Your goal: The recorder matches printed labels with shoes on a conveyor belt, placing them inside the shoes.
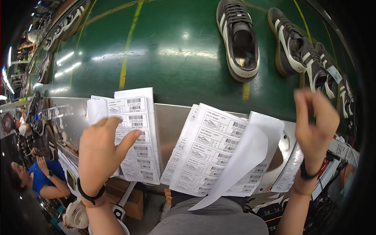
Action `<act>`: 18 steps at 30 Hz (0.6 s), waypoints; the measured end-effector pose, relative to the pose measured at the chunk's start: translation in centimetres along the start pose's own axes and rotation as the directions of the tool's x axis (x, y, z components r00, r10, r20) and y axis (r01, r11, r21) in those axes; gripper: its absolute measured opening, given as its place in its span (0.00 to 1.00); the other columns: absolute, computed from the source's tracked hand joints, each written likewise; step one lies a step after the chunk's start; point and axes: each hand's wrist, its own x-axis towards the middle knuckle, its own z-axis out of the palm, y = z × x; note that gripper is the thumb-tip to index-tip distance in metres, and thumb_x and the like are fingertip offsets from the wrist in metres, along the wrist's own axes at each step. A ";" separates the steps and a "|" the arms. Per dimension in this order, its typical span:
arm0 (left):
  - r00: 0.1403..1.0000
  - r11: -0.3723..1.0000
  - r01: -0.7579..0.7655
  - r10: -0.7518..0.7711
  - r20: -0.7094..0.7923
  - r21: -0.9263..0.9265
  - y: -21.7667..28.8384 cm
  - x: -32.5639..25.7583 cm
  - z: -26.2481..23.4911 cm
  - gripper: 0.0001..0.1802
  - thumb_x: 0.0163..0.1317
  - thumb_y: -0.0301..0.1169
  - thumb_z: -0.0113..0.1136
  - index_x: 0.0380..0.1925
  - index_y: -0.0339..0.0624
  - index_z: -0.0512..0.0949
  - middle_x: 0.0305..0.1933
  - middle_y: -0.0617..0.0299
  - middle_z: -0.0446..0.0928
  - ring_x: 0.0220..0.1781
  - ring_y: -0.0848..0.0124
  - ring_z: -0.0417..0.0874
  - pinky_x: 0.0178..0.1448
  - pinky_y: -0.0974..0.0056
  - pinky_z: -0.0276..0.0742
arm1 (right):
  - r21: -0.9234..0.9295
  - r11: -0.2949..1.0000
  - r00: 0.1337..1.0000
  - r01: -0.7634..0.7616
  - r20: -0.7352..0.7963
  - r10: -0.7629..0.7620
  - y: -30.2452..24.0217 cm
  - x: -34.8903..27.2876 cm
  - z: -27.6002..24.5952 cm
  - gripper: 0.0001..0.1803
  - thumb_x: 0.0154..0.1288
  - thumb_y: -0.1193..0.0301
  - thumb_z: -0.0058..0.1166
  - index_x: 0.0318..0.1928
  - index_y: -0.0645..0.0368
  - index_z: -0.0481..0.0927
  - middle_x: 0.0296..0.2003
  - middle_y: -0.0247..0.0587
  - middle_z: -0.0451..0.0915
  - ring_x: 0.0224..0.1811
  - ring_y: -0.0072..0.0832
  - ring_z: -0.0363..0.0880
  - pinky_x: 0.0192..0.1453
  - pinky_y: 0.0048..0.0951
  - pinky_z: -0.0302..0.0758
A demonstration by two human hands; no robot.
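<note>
My left hand (pixel 100 150) hovers over the left stack of label sheets (pixel 145 150), thumb and forefinger apart, holding nothing visible. My right hand (pixel 319 125) is raised at the right, near the green work surface's edge. Its thumb and finger come together in a pinch; the tips are blurred, and whatever they may hold cannot be made out. Between my hands lies a second stack of printed label sheets (pixel 207 150), showing barcodes and small shoe drawings. One white sheet (pixel 243 156) curls up over its right side. A black shoe with white stripes (pixel 239 43) stands beyond the stacks.
More striped shoes (pixel 288 43) line the right of the green surface (pixel 168 35), with others (pixel 66 27) at the far left. A metal ledge (pixel 172 117) runs along its near edge. A person in blue (pixel 53 176) sits at lower left, near a fan (pixel 76 213).
</note>
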 end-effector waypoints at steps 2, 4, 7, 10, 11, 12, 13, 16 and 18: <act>0.970 0.984 0.163 -0.174 0.171 0.073 -3.3 -2.6 2.7 0.30 0.51 0.43 0.73 0.43 0.27 0.77 0.40 0.42 0.82 0.34 0.55 0.84 0.37 0.60 0.79 | 0.044 0.984 0.865 -0.175 0.484 0.133 -0.9 -4.2 -2.2 0.06 0.57 0.77 0.61 0.26 0.64 0.77 0.17 0.40 0.72 0.18 0.37 0.74 0.26 0.33 0.72; 0.993 0.994 0.101 -0.098 -0.058 0.050 -5.0 -4.2 7.4 0.33 0.49 0.44 0.75 0.45 0.26 0.76 0.38 0.44 0.81 0.33 0.57 0.83 0.36 0.60 0.78 | 0.207 0.978 0.672 0.003 0.724 -0.156 -0.7 -7.3 -0.4 0.09 0.57 0.71 0.63 0.30 0.63 0.77 0.21 0.41 0.75 0.23 0.37 0.76 0.28 0.35 0.73; 0.965 0.993 0.038 -0.066 -0.252 -0.115 -5.9 -3.7 9.2 0.37 0.45 0.44 0.77 0.47 0.25 0.73 0.41 0.43 0.79 0.36 0.54 0.83 0.39 0.56 0.78 | 0.374 0.927 0.770 0.015 0.587 -0.249 -4.6 -10.3 2.4 0.14 0.56 0.68 0.64 0.38 0.61 0.75 0.30 0.44 0.77 0.33 0.38 0.80 0.31 0.37 0.75; 0.969 0.887 0.179 -0.235 -0.082 -0.426 -7.4 -3.4 9.2 0.37 0.44 0.41 0.78 0.47 0.25 0.72 0.49 0.39 0.77 0.44 0.53 0.84 0.43 0.55 0.79 | 0.314 0.930 0.719 0.190 0.601 -0.349 -7.3 -10.7 6.1 0.14 0.58 0.67 0.63 0.40 0.61 0.75 0.31 0.45 0.77 0.35 0.38 0.80 0.33 0.35 0.76; 0.959 0.778 0.255 -0.279 0.048 -0.574 -7.9 -3.3 9.2 0.35 0.44 0.39 0.78 0.46 0.26 0.72 0.51 0.39 0.76 0.46 0.56 0.83 0.45 0.58 0.79 | 0.271 0.928 0.665 0.257 0.647 -0.373 -7.8 -10.5 6.7 0.13 0.60 0.67 0.61 0.39 0.61 0.76 0.29 0.45 0.77 0.34 0.39 0.81 0.35 0.35 0.77; 0.959 0.779 0.247 -0.280 0.033 -0.576 -8.7 -3.4 9.8 0.35 0.44 0.39 0.78 0.46 0.26 0.72 0.51 0.39 0.76 0.46 0.56 0.83 0.45 0.58 0.79 | 0.269 0.925 0.671 0.268 0.637 -0.379 -7.9 -9.9 6.8 0.13 0.60 0.67 0.61 0.39 0.61 0.76 0.29 0.45 0.77 0.34 0.39 0.81 0.35 0.35 0.77; 0.971 0.838 0.157 -0.228 -0.074 -0.523 -9.4 -3.7 10.2 0.31 0.49 0.35 0.75 0.45 0.28 0.70 0.48 0.43 0.77 0.45 0.60 0.83 0.46 0.61 0.78 | 0.266 0.936 0.649 0.230 0.674 -0.352 -8.1 -9.1 6.7 0.13 0.62 0.66 0.60 0.40 0.61 0.76 0.29 0.45 0.77 0.33 0.39 0.81 0.35 0.34 0.77; 0.983 0.625 0.065 -0.176 -0.059 -0.778 -8.9 -4.8 9.4 0.22 0.56 0.27 0.68 0.44 0.33 0.66 0.44 0.50 0.77 0.43 0.68 0.81 0.47 0.66 0.77 | 0.385 0.916 0.739 0.110 0.584 -0.335 -8.5 -7.3 8.1 0.14 0.65 0.65 0.57 0.44 0.63 0.77 0.30 0.48 0.80 0.32 0.40 0.82 0.35 0.34 0.77; 0.993 0.259 0.084 -0.106 0.059 -0.962 -6.8 -5.3 8.3 0.19 0.59 0.23 0.64 0.43 0.36 0.64 0.42 0.54 0.77 0.41 0.72 0.79 0.47 0.68 0.76 | 0.507 0.861 0.840 0.050 0.444 -0.310 -8.8 -5.9 8.9 0.15 0.66 0.65 0.56 0.46 0.64 0.78 0.31 0.50 0.81 0.32 0.40 0.83 0.35 0.34 0.77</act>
